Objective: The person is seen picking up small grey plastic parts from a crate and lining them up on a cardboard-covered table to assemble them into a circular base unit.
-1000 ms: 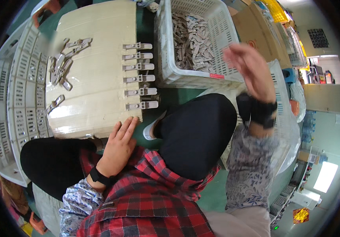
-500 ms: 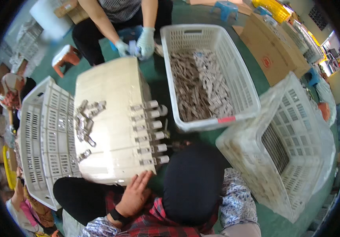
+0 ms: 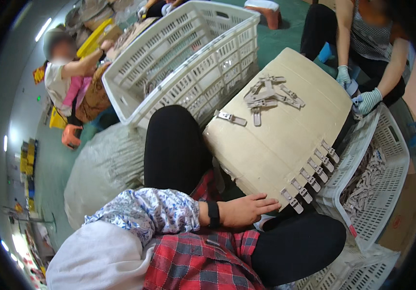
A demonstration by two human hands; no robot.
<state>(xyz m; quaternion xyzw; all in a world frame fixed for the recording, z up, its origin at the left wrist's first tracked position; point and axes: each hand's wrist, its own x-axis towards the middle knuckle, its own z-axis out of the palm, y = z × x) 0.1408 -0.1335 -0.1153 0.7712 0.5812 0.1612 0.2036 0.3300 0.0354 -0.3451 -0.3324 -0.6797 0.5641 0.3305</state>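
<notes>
My left hand (image 3: 247, 210), a dark watch at its wrist, lies palm down with fingers stretched out at the near corner of a cream cardboard-like board (image 3: 261, 154). Its fingertips are close to a row of small grey metal-ended clips (image 3: 310, 178) along the board's right edge. A loose pile of similar clips (image 3: 268, 94) rests on the far part of the board. One more clip (image 3: 231, 118) lies apart by the left edge. My right hand is out of view.
A white crate (image 3: 366, 183) holding many clips stands right of the board. Another white crate (image 3: 183, 63) is beyond my left knee, near a pale plastic sack (image 3: 106, 164). Across the board, a person's gloved hands (image 3: 366, 101) hold something bluish-grey. Another person (image 3: 70, 72) works at far left.
The view has swung to the left, so the board now appears to the right and turned. My left hand stays by the board's near corner, its fingers still stretched.
</notes>
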